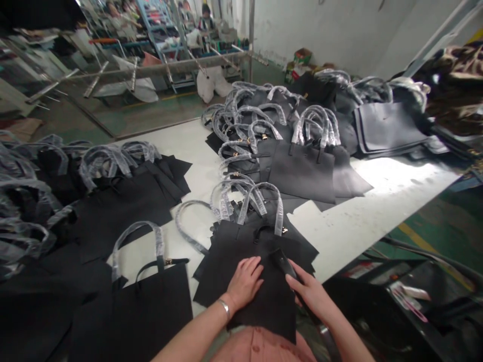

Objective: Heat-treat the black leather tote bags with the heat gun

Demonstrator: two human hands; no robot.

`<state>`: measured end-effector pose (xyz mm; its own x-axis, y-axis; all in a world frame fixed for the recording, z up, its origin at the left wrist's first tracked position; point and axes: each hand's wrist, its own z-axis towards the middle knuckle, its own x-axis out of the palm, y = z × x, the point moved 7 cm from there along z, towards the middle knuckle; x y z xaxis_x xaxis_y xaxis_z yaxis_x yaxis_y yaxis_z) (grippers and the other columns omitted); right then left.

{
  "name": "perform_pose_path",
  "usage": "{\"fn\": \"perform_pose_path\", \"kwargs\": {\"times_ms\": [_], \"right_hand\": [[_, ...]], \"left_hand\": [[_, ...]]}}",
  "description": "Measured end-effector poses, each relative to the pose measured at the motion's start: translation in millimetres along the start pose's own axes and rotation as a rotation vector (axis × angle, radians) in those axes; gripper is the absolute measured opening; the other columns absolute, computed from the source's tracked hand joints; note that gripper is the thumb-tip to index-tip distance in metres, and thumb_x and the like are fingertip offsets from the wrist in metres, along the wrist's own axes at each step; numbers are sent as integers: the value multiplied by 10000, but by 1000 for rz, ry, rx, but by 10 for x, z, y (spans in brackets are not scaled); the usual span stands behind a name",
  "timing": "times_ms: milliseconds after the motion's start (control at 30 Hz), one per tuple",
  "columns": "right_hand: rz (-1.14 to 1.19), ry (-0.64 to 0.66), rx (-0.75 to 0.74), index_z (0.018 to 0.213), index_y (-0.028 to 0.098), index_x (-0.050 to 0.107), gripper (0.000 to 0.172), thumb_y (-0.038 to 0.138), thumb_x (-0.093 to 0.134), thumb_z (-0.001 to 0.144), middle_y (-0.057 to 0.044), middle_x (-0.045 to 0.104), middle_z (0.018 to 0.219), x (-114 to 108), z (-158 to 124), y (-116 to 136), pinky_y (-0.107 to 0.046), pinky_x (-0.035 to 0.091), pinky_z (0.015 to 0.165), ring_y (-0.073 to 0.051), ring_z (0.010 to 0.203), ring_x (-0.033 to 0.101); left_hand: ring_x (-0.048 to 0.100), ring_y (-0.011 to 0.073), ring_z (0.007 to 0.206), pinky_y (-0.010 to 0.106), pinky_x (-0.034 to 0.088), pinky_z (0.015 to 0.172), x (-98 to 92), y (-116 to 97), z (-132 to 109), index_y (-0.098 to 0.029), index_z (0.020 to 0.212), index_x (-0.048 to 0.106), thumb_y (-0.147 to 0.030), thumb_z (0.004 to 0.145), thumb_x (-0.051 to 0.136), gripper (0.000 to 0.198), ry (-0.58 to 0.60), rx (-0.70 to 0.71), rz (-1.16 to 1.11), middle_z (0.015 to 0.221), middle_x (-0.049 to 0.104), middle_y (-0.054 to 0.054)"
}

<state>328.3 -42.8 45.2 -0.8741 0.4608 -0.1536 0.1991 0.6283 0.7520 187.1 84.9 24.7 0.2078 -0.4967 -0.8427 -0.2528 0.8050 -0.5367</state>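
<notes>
A black bag panel [245, 296] lies on top of a pile at the table's near edge, close to my body. Spread flat on it, fingers extended, is my left hand [247, 281]. My right hand [307, 289] is wrapped round a black wand-like tool [281, 261] with a flat, wide head; its exact kind is unclear. The tool's head is over the right part of the panel, and its long dark tail runs back under my forearm. Beyond the panel stand plastic-wrapped bag handles [279, 201], with a small gold buckle [284, 230] beside them.
More black bag panels with wrapped handles [151, 231] cover the left side. Further piles [302, 168] fill the far part of the white table [339, 236]. A black bin [377, 301] with loose items stands at the right. Metal rails [169, 70] and seated people are beyond.
</notes>
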Motion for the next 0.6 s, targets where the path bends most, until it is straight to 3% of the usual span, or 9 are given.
{"fn": "perform_pose_path", "kwargs": {"times_ms": [233,467,600], "right_hand": [[-74,-15,42,1398,207,427,651,484,546,821,56,564,563,111,216,193,-233,406,399,-127,400,522],[-73,35,93,1391,188,446,708,528,564,782,43,578,561,35,40,122,-230,396,399,-133,411,521],[-110,-4,44,1350,189,505,667,523,575,777,41,574,551,63,113,254,-239,399,386,-141,397,520]], "left_hand": [[407,288,1274,471,335,1060,-9,13,-2,-180,1241,533,-228,879,545,365,-40,24,50,1380,464,126],[426,260,1250,441,341,1045,-37,6,8,-190,1202,540,-259,886,543,324,-77,-9,104,1361,481,104],[423,256,1251,436,335,1038,-46,0,14,-191,1187,542,-267,889,540,308,-78,7,117,1364,481,100]]}}
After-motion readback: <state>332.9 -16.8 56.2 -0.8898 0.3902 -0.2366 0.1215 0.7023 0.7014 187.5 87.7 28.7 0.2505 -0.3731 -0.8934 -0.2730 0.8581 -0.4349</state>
